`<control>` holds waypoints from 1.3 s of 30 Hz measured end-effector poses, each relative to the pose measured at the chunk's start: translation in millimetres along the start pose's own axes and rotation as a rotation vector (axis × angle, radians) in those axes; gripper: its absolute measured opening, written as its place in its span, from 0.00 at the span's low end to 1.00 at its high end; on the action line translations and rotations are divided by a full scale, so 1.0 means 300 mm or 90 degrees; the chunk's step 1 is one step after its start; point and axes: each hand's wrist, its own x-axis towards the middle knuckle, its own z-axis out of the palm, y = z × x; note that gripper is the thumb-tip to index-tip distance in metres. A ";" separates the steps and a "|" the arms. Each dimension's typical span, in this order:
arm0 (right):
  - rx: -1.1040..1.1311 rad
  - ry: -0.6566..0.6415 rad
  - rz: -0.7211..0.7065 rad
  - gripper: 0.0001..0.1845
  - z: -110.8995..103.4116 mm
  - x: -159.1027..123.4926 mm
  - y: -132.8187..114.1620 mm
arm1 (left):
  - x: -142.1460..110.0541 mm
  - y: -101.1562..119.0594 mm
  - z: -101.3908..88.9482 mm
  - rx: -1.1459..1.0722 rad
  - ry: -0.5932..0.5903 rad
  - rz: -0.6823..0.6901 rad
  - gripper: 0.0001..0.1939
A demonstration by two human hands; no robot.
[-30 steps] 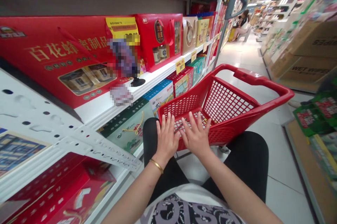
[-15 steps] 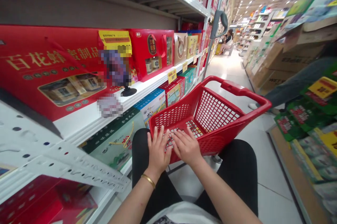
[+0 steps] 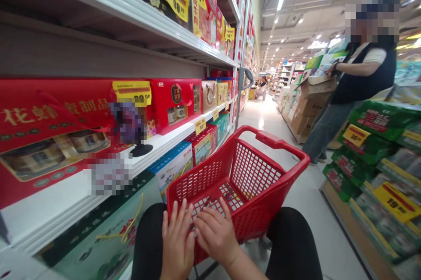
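Note:
A red plastic shopping cart stands between my knees, its handle towards the aisle. On its near rim rests my left hand, fingers stretched out with nothing in them. Beside it, my right hand lies over the same rim, fingers slightly bent, thumb-side finger apart, and it too holds nothing. Through the slotted wall I see the cart's bottom, with no goods on it. To the left of my hands, a pale green gift box with a yellow cord sits on the lower shelf.
Red gift boxes line the white shelf on the left, with a blurred figure on a black stand. A person stands at cardboard boxes on the right. Green packs are stacked nearby. Someone sits farther down the aisle.
My view has tilted up, so the cart and hands sit lower and further left. The standing person's upper body has come into view. Both hands stay on the rim.

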 end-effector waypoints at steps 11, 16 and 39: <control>0.020 -0.032 -0.036 0.12 -0.025 0.020 -0.019 | 0.021 0.033 -0.020 -0.021 0.015 -0.019 0.30; -0.007 -0.084 0.019 0.16 -0.080 0.043 0.050 | 0.026 0.048 -0.032 -0.040 -0.039 -0.053 0.29; -0.146 -0.019 0.161 0.16 -0.114 0.003 0.161 | -0.009 0.034 -0.011 -0.064 -0.005 -0.080 0.34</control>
